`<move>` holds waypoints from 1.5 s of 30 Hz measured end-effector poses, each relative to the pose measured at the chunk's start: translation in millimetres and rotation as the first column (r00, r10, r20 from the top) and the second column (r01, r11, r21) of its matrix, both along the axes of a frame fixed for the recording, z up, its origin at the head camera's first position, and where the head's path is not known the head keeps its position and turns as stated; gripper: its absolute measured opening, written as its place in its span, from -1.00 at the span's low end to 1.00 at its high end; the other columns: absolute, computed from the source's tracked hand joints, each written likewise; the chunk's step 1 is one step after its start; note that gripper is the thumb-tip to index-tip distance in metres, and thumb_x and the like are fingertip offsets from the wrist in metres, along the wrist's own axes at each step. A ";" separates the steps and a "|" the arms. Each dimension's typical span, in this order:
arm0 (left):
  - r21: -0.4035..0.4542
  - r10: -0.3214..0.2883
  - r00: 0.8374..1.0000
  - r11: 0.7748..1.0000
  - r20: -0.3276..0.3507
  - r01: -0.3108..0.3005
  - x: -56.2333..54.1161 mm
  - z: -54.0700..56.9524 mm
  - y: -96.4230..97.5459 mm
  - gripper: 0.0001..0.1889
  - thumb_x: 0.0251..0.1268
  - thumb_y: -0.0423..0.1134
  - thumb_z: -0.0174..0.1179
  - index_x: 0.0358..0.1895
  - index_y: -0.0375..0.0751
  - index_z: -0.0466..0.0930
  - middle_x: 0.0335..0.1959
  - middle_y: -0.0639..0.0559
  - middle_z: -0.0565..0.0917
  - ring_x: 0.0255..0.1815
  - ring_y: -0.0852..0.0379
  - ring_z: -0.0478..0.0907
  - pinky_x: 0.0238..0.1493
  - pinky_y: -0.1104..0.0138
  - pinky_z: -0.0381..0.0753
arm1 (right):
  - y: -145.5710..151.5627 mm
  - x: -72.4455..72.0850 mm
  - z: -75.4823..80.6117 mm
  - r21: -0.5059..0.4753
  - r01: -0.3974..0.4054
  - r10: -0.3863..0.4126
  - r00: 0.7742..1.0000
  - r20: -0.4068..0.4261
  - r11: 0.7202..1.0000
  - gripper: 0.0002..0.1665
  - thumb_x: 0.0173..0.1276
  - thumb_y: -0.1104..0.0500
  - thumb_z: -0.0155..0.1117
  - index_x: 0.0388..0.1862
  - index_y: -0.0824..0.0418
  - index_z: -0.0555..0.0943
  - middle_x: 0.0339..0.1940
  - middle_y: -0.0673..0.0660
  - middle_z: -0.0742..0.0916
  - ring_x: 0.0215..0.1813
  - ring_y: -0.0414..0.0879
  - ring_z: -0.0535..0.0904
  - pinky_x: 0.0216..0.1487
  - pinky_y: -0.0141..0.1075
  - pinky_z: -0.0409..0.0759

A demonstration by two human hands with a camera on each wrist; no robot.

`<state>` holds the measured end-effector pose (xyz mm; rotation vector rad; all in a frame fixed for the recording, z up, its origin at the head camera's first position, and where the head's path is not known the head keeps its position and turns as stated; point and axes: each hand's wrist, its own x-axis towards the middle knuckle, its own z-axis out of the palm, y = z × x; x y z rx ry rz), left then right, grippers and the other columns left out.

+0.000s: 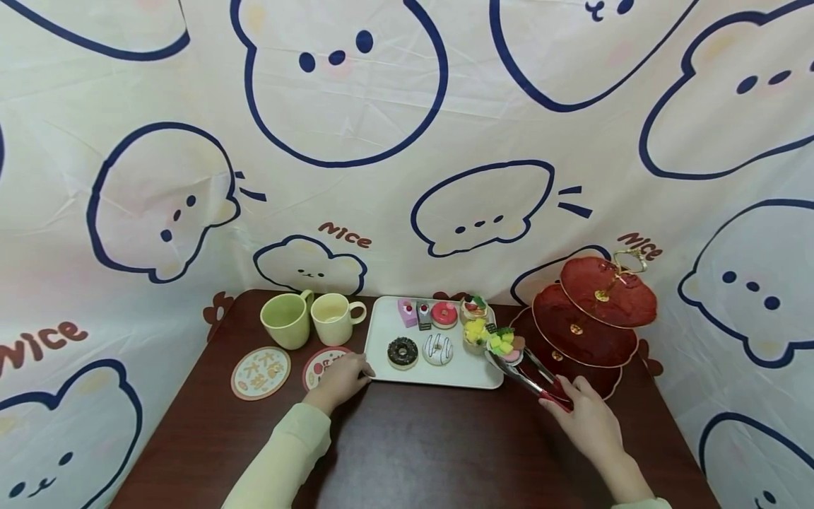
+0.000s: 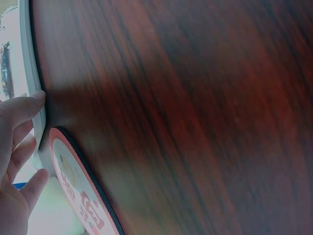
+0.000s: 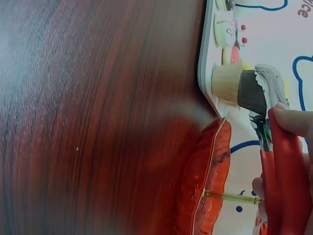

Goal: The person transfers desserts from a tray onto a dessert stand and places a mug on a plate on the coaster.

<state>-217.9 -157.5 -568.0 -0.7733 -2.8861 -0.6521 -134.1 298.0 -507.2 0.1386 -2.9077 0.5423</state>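
My right hand [image 1: 588,420] grips red-handled tongs [image 3: 286,181] whose metal ends hold a cupcake [image 1: 505,345] topped with yellow, green and pink pieces. The cupcake is over the right end of a white tray [image 1: 445,379], beside the tiered stand. In the right wrist view its dark grey cup [image 3: 250,92] overlaps a beige-cupped cupcake [image 3: 226,82] on the tray. My left hand [image 1: 343,380] holds the tray's front left corner between thumb and fingers. A black doughnut [image 1: 403,353], a white doughnut [image 1: 438,349], a pink doughnut [image 1: 444,314] and small cake slices [image 1: 407,313] lie on the tray.
At right stands a three-tier red stand [image 1: 585,329] with gold rims and a gold handle. A green mug [image 1: 286,322] and a cream mug [image 1: 332,319] stand left of the tray, behind two round coasters [image 1: 261,373]. Patterned cloth surrounds the dark wooden table [image 1: 432,445].
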 end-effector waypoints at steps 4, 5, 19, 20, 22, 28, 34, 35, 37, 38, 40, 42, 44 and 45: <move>0.005 0.010 1.000 1.000 0.002 -0.010 0.5 -0.5 0.4 -0.92 0.14 -0.47 0.44 -0.33 -0.25 0.79 -0.19 -0.13 0.77 0.01 -0.17 0.66 0.09 0.02 0.63 | 5.4 0.0 2.4 -0.003 0.019 -0.019 1.000 0.020 1.000 -0.19 0.28 -0.06 0.52 0.26 0.53 0.55 -0.29 0.12 0.47 -0.52 -0.13 0.23 -0.59 -0.26 0.25; 0.008 0.015 1.000 1.000 0.010 -0.015 0.5 -0.4 0.7 -0.93 0.14 -0.46 0.44 -0.33 -0.25 0.79 -0.19 -0.13 0.76 0.01 -0.17 0.66 0.10 0.01 0.62 | 6.9 0.1 2.9 -0.001 0.026 -0.026 0.999 0.026 1.000 -0.19 0.29 -0.05 0.51 0.27 0.53 0.54 -0.28 0.12 0.46 -0.53 -0.12 0.23 -0.59 -0.26 0.24; 0.005 0.023 0.999 1.000 0.031 -0.023 0.5 1.2 1.5 -0.93 0.15 -0.47 0.43 -0.33 -0.25 0.79 -0.18 -0.15 0.77 0.06 -0.19 0.65 0.12 0.00 0.61 | 30.3 -1.4 0.0 -0.002 0.080 -0.079 0.990 0.118 0.997 -0.13 0.39 -0.16 0.40 0.34 0.52 0.48 -0.25 0.17 0.47 -0.49 -0.07 0.28 -0.55 -0.23 0.28; 0.004 0.024 0.999 1.000 0.032 -0.024 0.3 1.1 1.6 -0.93 0.15 -0.47 0.43 -0.33 -0.25 0.79 -0.18 -0.15 0.77 0.06 -0.19 0.65 0.12 0.00 0.61 | 31.4 -1.5 -0.6 -0.003 0.083 -0.082 0.989 0.124 0.997 -0.12 0.39 -0.16 0.40 0.35 0.53 0.47 -0.25 0.17 0.48 -0.49 -0.07 0.29 -0.55 -0.22 0.29; 0.006 0.026 0.999 1.000 0.035 -0.026 0.4 1.3 1.8 -0.93 0.15 -0.47 0.43 -0.33 -0.26 0.79 -0.18 -0.15 0.77 0.06 -0.20 0.65 0.12 -0.01 0.61 | 33.4 -1.5 -1.6 -0.005 0.087 -0.086 0.986 0.140 0.996 -0.12 0.39 -0.15 0.39 0.35 0.54 0.46 -0.24 0.19 0.49 -0.49 -0.07 0.29 -0.55 -0.22 0.30; 0.011 0.036 0.998 0.999 0.042 -0.036 0.8 1.6 2.4 -0.93 0.16 -0.46 0.44 -0.32 -0.25 0.79 -0.16 -0.15 0.77 0.08 -0.20 0.65 0.14 0.00 0.61 | 38.5 -3.7 -5.2 0.004 0.094 -0.093 0.984 0.155 0.996 -0.13 0.39 -0.11 0.40 0.34 0.57 0.45 -0.24 0.22 0.49 -0.48 -0.06 0.31 -0.55 -0.21 0.32; 0.030 0.034 0.998 0.999 0.051 -0.036 0.9 1.5 2.1 -0.93 0.15 -0.46 0.44 -0.32 -0.25 0.79 -0.17 -0.17 0.77 0.08 -0.21 0.65 0.14 -0.02 0.61 | 45.7 -7.8 -9.3 0.002 0.097 -0.096 0.985 0.140 0.995 -0.13 0.39 -0.11 0.40 0.31 0.60 0.46 -0.33 0.18 0.46 -0.47 -0.05 0.31 -0.55 -0.21 0.32; 0.033 0.034 0.998 0.999 0.054 -0.036 1.1 1.3 2.0 -0.92 0.15 -0.47 0.44 -0.32 -0.26 0.79 -0.17 -0.17 0.77 0.07 -0.21 0.65 0.13 -0.03 0.61 | 46.9 -8.6 -9.8 0.000 0.098 -0.097 0.985 0.142 0.995 -0.13 0.39 -0.12 0.39 0.30 0.60 0.46 -0.33 0.18 0.46 -0.47 -0.04 0.31 -0.55 -0.21 0.32; 0.038 0.035 0.997 0.999 0.065 -0.038 1.3 0.7 1.9 -0.92 0.15 -0.47 0.44 -0.31 -0.26 0.79 -0.16 -0.18 0.77 0.09 -0.21 0.65 0.14 -0.03 0.61 | 49.1 -10.1 -10.8 -0.005 0.101 -0.099 0.984 0.147 0.995 -0.12 0.40 -0.14 0.38 0.30 0.62 0.46 -0.34 0.18 0.45 -0.48 -0.04 0.30 -0.55 -0.20 0.32; 0.034 0.036 0.997 0.999 0.065 -0.038 1.2 0.6 2.0 -0.92 0.14 -0.48 0.44 -0.31 -0.26 0.79 -0.16 -0.19 0.78 0.08 -0.21 0.65 0.13 -0.03 0.61 | 50.1 -10.9 -11.5 -0.006 0.103 -0.101 0.983 0.150 0.995 -0.11 0.41 -0.15 0.37 0.29 0.62 0.46 -0.34 0.18 0.45 -0.48 -0.04 0.30 -0.55 -0.19 0.33; 0.029 0.040 0.997 0.999 0.065 -0.042 1.2 0.1 2.1 -0.92 0.14 -0.48 0.44 -0.32 -0.26 0.79 -0.15 -0.20 0.78 0.09 -0.21 0.65 0.12 -0.03 0.61 | 51.9 -12.4 -13.1 -0.009 0.107 -0.104 0.982 0.158 0.994 -0.09 0.41 -0.16 0.36 0.29 0.64 0.45 -0.34 0.19 0.45 -0.48 -0.04 0.30 -0.54 -0.19 0.33; 0.025 0.043 0.997 0.999 0.065 -0.045 0.8 -0.2 2.2 -0.92 0.14 -0.48 0.44 -0.31 -0.27 0.80 -0.14 -0.20 0.78 0.10 -0.21 0.65 0.12 -0.02 0.61 | 53.3 -13.7 -15.4 -0.011 0.113 -0.109 0.980 0.164 0.994 -0.10 0.42 -0.15 0.36 0.28 0.64 0.45 -0.33 0.20 0.45 -0.48 -0.03 0.30 -0.53 -0.19 0.34; 0.024 0.048 0.997 0.998 0.065 -0.050 0.2 -0.5 2.3 -0.92 0.14 -0.48 0.44 -0.31 -0.27 0.80 -0.14 -0.20 0.78 0.10 -0.21 0.65 0.13 -0.02 0.61 | 54.4 -15.0 -17.6 -0.010 0.118 -0.114 0.979 0.169 0.993 -0.11 0.41 -0.14 0.36 0.28 0.64 0.45 -0.33 0.21 0.45 -0.48 -0.03 0.31 -0.52 -0.18 0.35; 0.025 0.050 0.996 0.998 0.069 -0.052 0.1 -0.9 2.3 -0.92 0.15 -0.47 0.44 -0.31 -0.27 0.80 -0.13 -0.21 0.78 0.10 -0.21 0.65 0.14 -0.02 0.61 | 54.8 -15.7 -18.5 -0.011 0.120 -0.117 0.978 0.172 0.993 -0.12 0.41 -0.13 0.37 0.28 0.64 0.45 -0.32 0.21 0.45 -0.48 -0.03 0.31 -0.52 -0.18 0.36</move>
